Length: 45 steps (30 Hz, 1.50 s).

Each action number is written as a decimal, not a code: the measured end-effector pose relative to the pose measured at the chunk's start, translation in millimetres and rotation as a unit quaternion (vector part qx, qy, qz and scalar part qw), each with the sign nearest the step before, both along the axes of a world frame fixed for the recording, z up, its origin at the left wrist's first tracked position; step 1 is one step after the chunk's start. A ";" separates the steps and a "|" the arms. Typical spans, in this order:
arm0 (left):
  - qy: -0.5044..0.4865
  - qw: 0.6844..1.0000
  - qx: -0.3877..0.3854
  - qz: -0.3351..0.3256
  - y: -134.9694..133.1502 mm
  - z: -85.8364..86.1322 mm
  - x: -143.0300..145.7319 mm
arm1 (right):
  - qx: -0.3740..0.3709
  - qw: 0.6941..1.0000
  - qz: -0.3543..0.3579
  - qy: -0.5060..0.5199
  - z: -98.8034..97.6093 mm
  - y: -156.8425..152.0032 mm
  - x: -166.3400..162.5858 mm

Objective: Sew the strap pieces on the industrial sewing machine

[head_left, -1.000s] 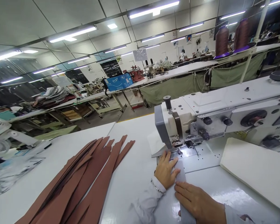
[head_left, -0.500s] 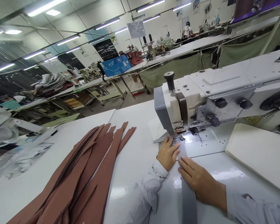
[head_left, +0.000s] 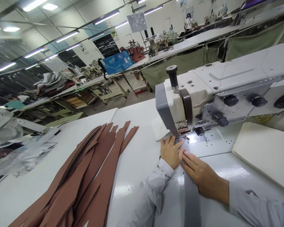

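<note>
Both hands lie flat, fingers stretched out, gripping nothing: the left hand and right hand press a grey strip onto the worktop, its far end under the sewing machine needle. Brown strips lie piled to the left.

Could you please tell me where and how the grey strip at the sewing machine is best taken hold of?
Probably the bare stretch of the grey strip behind the left hand and right hand, coming from above. It lies flat and thin on the table, so pinch its two long edges; its far end sits by the sewing machine.
</note>
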State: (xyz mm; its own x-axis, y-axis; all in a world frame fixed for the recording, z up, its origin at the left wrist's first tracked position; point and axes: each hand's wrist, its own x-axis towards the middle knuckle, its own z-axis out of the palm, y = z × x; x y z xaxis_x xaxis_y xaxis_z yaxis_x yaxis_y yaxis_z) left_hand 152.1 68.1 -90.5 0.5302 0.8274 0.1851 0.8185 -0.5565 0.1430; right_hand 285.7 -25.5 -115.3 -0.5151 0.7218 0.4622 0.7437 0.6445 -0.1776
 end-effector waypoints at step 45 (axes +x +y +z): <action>-0.039 0.994 -0.018 -0.099 4.0 0.0 4.0 | 0.024 1.000 0.015 -0.011 -1.3 -31.9 -10.8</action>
